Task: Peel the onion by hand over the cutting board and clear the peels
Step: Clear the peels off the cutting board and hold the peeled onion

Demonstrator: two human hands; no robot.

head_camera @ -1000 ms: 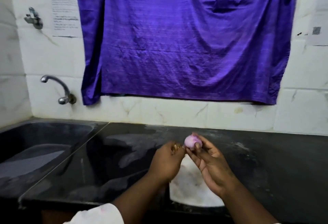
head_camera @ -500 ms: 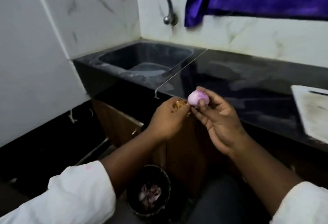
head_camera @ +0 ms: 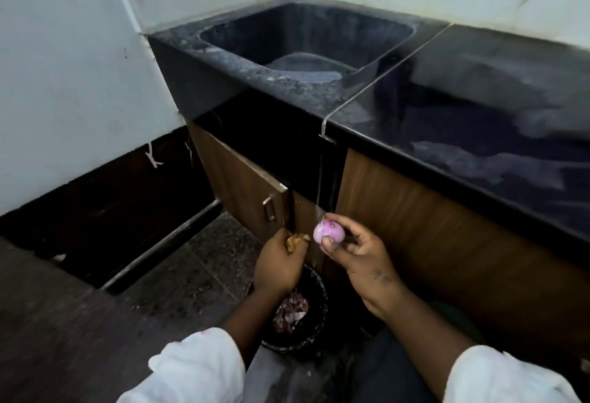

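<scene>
Lighting is dim and cool. The white wall [head_camera: 64, 83] is the brightest area. The countertop [head_camera: 479, 121] shows soft, hazy reflections. The floor [head_camera: 64, 323] lies in deep shadow. Straight edges bow near the frame borders, with slight blur throughout.
</scene>
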